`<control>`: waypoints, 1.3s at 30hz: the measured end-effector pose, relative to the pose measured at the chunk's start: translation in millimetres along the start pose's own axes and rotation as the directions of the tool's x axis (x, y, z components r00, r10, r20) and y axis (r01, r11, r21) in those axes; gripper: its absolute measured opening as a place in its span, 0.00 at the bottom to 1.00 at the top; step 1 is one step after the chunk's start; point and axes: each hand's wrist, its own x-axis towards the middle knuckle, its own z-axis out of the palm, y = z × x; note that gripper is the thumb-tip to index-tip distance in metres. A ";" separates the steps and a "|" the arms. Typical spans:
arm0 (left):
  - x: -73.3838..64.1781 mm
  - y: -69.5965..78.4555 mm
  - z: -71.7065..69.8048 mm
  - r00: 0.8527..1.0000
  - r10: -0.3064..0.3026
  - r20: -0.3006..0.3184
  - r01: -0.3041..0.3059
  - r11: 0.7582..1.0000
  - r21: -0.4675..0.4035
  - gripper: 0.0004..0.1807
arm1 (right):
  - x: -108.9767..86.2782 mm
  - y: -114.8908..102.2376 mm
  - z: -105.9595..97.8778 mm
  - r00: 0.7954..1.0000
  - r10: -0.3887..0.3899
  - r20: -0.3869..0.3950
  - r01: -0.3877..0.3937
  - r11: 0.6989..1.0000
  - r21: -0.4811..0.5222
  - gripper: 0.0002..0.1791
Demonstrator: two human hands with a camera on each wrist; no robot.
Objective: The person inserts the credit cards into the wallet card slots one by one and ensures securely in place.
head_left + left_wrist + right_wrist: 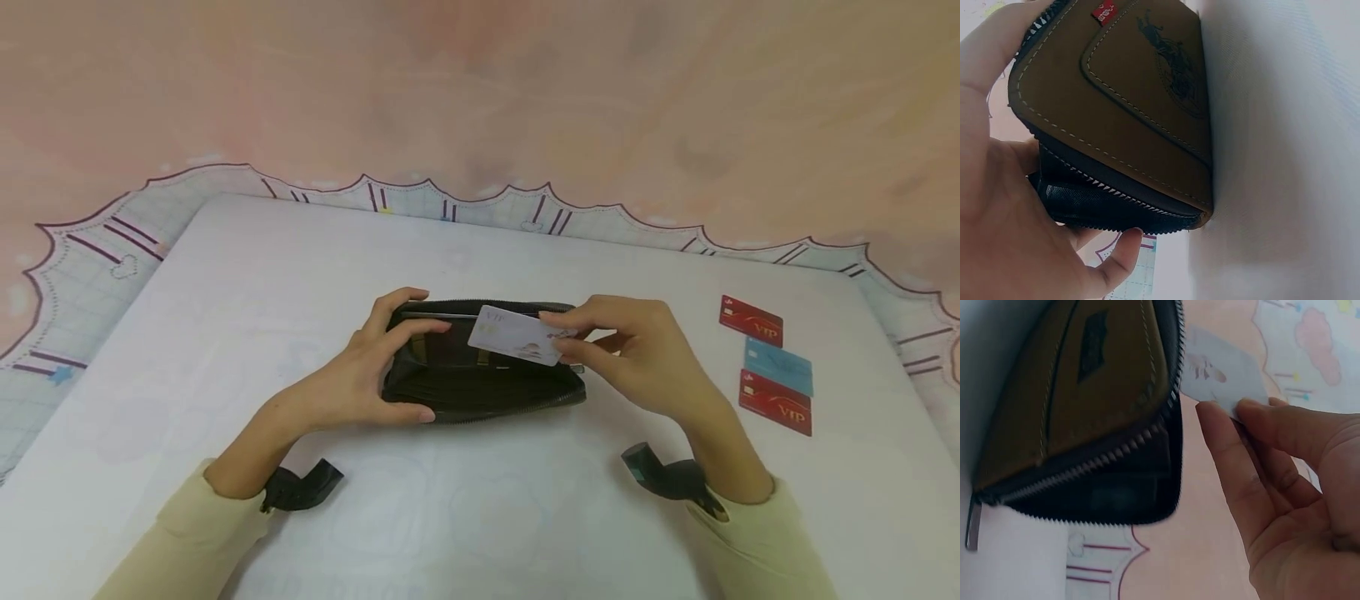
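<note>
A zip-around wallet stands unzipped on the white table, its dark inside facing up. My left hand grips its left end, thumb along the near edge and fingers over the far edge and inside. In the left wrist view the wallet's brown outer face shows pale stitching, a red tab and a dark printed emblem. Between thumb and fingers, my right hand pinches a white VIP card by its right end, tilted over the wallet's opening. The right wrist view shows that card above the toothed zip edge.
To the right on the table lie a red VIP card, a blue card and another red VIP card, close together in a column. A metal zip pull hangs at the wallet's right end. Behind the table is a pink patterned cloth.
</note>
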 end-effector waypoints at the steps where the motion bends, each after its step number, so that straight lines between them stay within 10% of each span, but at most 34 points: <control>1: 0.2 0.6 -0.1 1.000 -0.004 0.003 0.004 1.000 0.005 0.46 | 1.2 -0.3 1.9 1.000 -0.007 0.007 0.006 1.000 0.005 0.22; 39: -0.2 0.2 -0.2 0.999 -0.032 0.014 0.032 0.999 0.011 0.46 | 17.5 -11.6 55.9 0.981 -0.120 0.155 0.141 0.981 -0.133 0.18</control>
